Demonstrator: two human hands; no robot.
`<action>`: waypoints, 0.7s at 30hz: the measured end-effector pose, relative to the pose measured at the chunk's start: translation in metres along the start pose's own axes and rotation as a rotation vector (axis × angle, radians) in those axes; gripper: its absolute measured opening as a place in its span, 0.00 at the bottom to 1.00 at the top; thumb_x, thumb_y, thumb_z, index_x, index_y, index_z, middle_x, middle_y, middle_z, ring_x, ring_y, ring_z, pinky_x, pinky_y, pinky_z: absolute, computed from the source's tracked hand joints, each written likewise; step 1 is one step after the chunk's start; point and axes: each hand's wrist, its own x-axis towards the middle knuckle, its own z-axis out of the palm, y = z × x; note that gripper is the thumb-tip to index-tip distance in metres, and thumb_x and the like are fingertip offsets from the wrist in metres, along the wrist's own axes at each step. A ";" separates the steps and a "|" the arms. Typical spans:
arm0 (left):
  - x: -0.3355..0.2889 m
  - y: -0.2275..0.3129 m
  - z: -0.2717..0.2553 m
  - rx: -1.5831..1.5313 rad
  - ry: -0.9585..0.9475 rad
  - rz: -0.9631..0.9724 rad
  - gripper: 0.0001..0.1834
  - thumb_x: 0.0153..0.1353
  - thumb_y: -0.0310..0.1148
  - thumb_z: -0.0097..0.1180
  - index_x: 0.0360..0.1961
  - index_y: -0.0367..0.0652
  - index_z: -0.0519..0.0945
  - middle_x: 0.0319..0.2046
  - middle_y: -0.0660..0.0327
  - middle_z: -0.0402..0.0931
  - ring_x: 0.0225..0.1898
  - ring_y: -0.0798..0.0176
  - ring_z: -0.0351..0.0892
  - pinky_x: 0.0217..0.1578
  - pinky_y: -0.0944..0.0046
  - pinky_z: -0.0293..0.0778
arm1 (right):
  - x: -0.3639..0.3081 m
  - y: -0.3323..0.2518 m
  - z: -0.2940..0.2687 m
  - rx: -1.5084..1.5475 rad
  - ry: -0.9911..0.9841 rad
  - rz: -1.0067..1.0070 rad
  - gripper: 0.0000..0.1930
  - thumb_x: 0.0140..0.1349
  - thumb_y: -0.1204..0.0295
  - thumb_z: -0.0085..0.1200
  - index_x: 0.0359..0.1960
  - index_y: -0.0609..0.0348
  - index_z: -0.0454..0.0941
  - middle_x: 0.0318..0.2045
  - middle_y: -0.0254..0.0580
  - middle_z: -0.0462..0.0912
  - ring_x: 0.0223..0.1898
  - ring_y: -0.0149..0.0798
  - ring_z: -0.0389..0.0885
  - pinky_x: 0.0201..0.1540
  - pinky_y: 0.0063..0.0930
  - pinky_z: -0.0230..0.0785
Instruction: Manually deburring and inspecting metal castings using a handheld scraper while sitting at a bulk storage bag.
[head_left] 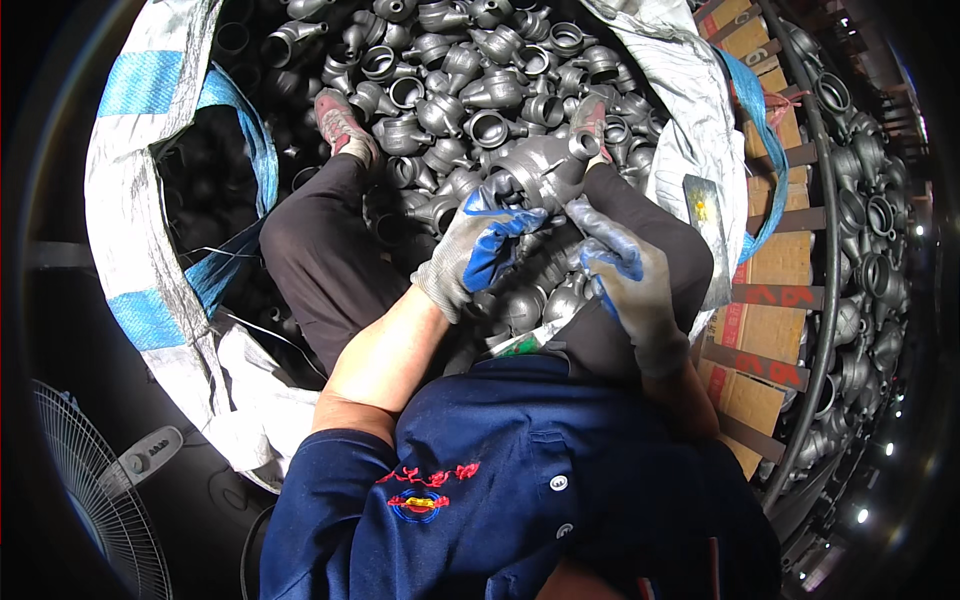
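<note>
My left hand (490,243), in a grey knit glove with blue-coated fingers, is closed round the near side of a dark grey metal casting (543,178). The casting has a round, bulbous body and a short pipe neck pointing to the upper right. It is held above the pile, between my knees. Just right of it is my right hand (625,268), gloved the same way. Its fingers are bent together with the fingertips close to the casting's lower edge. Whatever they may pinch is hidden, and I cannot tell whether they touch the casting.
Many similar castings (440,112) fill a large white woven bag (140,190) with blue straps (255,140); my feet rest among them. At right stands a metal-barred crate (822,215) lined with cardboard (778,265), with more castings beyond. A fan (95,490) is at lower left.
</note>
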 end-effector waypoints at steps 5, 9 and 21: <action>0.003 -0.002 0.002 -0.038 -0.053 -0.022 0.21 0.57 0.18 0.54 0.53 0.35 0.72 0.44 0.59 0.77 0.45 0.65 0.78 0.46 0.67 0.77 | 0.009 -0.010 0.006 -0.071 0.040 -0.186 0.24 0.56 0.86 0.49 0.57 0.70 0.68 0.54 0.49 0.75 0.54 0.36 0.75 0.55 0.24 0.66; 0.001 0.000 -0.001 0.008 -0.040 -0.070 0.20 0.57 0.18 0.53 0.53 0.37 0.71 0.43 0.58 0.77 0.42 0.65 0.79 0.42 0.67 0.78 | 0.017 -0.004 0.019 -0.146 0.011 -0.243 0.26 0.56 0.86 0.49 0.59 0.67 0.66 0.54 0.50 0.75 0.55 0.38 0.74 0.57 0.27 0.66; 0.001 0.007 0.004 0.080 0.002 -0.089 0.16 0.57 0.18 0.54 0.48 0.36 0.74 0.41 0.58 0.78 0.40 0.66 0.80 0.41 0.70 0.78 | 0.008 0.004 0.014 0.018 -0.037 -0.157 0.24 0.61 0.83 0.47 0.62 0.66 0.63 0.54 0.45 0.76 0.39 0.19 0.73 0.38 0.13 0.68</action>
